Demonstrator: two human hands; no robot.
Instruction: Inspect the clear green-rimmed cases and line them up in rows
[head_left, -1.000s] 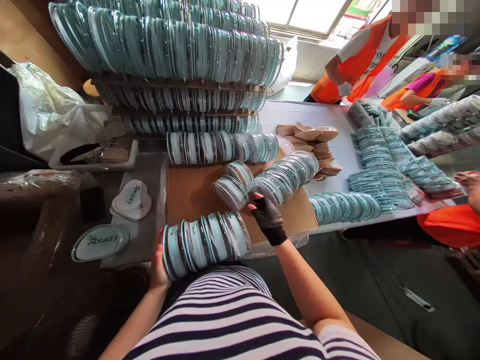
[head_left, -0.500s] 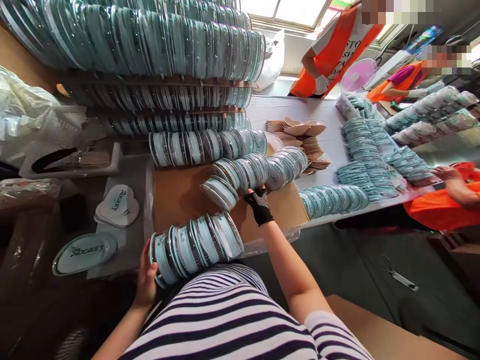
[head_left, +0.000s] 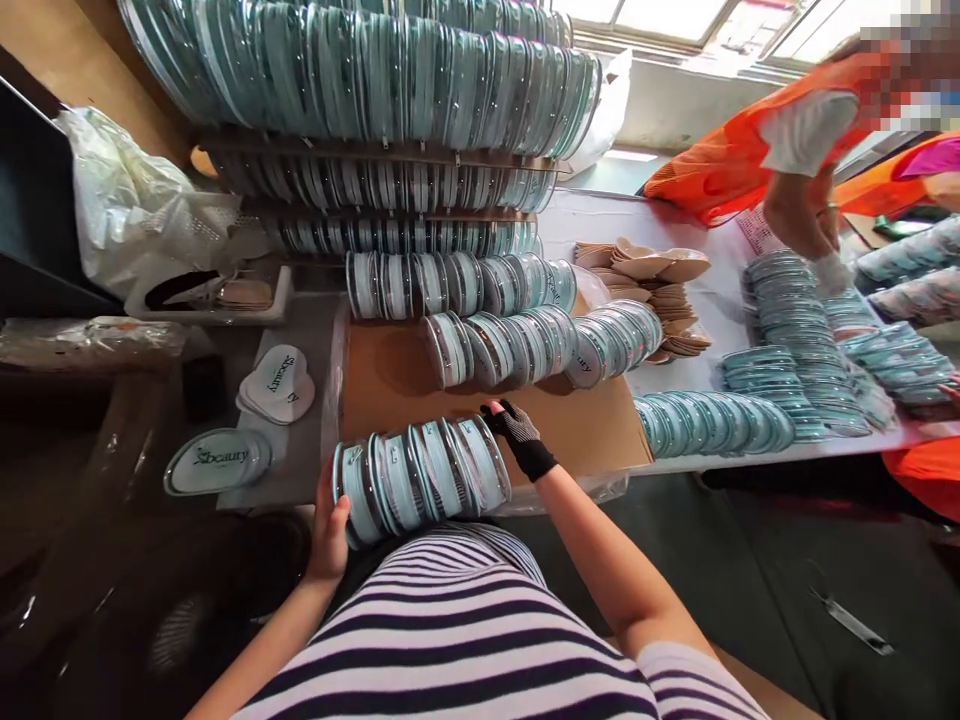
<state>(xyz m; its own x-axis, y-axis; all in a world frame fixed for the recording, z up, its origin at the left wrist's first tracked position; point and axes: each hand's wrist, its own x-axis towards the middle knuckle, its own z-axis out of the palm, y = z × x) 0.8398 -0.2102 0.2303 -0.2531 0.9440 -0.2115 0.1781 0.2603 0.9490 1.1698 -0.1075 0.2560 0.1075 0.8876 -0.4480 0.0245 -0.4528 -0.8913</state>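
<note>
Against my striped shirt lies a row of round, clear plastic cases with pale blue insides (head_left: 420, 480). My left hand (head_left: 330, 525) is bare and grips the left end of this row, its thumb over the edge. At the right end, my right hand (head_left: 519, 436), in a black fingerless glove, reaches with stretched fingers beside the last case. Whether it touches that case I cannot tell. Behind the hands, a second row of the same cases (head_left: 502, 345) lies on the brown cardboard (head_left: 375, 390), with another row (head_left: 457, 283) farther back.
Racks of matching cases (head_left: 360, 85) rise at the back left. Printed heart-shaped cards (head_left: 274, 383) and a white tray (head_left: 281, 295) are at left. Wooden-coloured pieces (head_left: 652, 265) and stacked cases (head_left: 787, 320) stand at right, where a co-worker's hand (head_left: 795, 220) reaches in.
My right hand has moved from the middle row toward the near row. The tilted case at the middle row's left end now stands in line. The view has shifted left; a co-worker leans in.
</note>
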